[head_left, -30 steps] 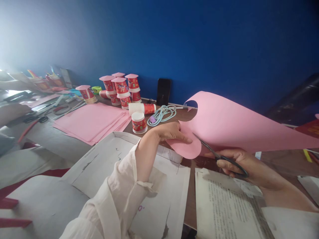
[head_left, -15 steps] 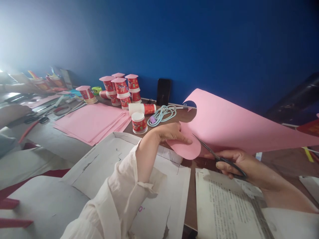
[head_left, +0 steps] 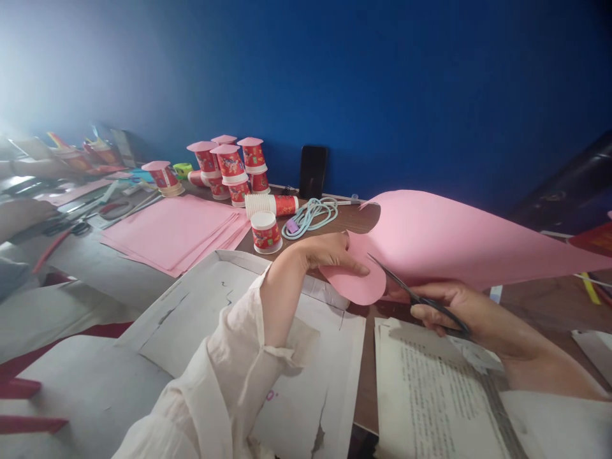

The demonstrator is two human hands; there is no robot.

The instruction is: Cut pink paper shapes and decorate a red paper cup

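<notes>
My left hand [head_left: 329, 253] grips the rounded, partly cut end of a pink paper sheet [head_left: 430, 236], thumb on top. The sheet's uncut part rises and curves away to the right. In my right hand [head_left: 447, 306] are black-handled scissors [head_left: 394, 279], their blades at the paper's edge just right of the rounded piece. How far the blades are apart is hard to tell. Beyond my left hand stands a red paper cup [head_left: 266, 234], near a pale blue coiled cable [head_left: 310, 217].
Stacked cups with pink tops [head_left: 232, 164] and a phone [head_left: 313, 171] stand by the blue wall. Pink sheets [head_left: 174, 233] lie at left, a white box lid [head_left: 191, 319] and printed pages [head_left: 425, 395] in front. Another person's hand [head_left: 26, 218] is far left.
The raised top of the pink sheet has sunk and bulged differently. My right hand with the scissors has shifted slightly left and up. My left hand keeps its grip.
</notes>
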